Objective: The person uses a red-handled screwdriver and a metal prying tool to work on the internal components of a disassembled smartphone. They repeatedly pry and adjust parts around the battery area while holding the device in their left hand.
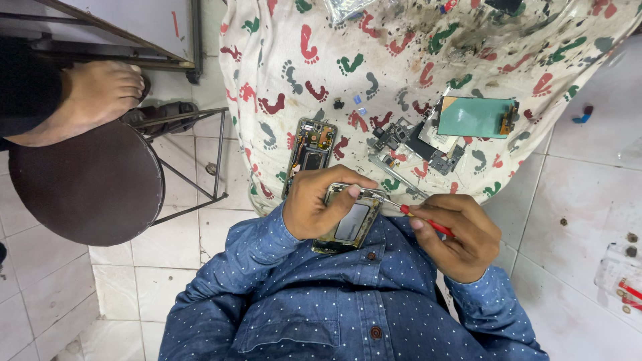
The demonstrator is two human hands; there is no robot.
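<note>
Left hand: your left hand (319,204) is curled around an opened phone body (349,222), fingers closed over its upper edge, thumb side against the near long edge.
Right hand: your right hand (458,234) has its fingers pinched tight on a red-handled screwdriver (409,210), handle lying across the fingers.
Tool tip: metal shaft runs from the red handle toward the top end of the phone body; tip sits at that top edge, contact too small to tell.
Phone body: held just above your chest and lap, over the blue dotted shirt (321,294), at the near edge of the cloth, back open, pale rectangular part showing inside.
Cloth: white cloth with red, green and grey footprint pattern (401,60), stained dark near the far side.
On cloth: second opened phone frame (311,150) just beyond your left hand; tweezers (394,174) near the screwdriver; small pile of loose phone parts (418,144); teal-backed screen panel (476,117) beside it.
Left side: round dark stool (87,184) on white tiles, another person's bare foot (93,93) resting above it.
</note>
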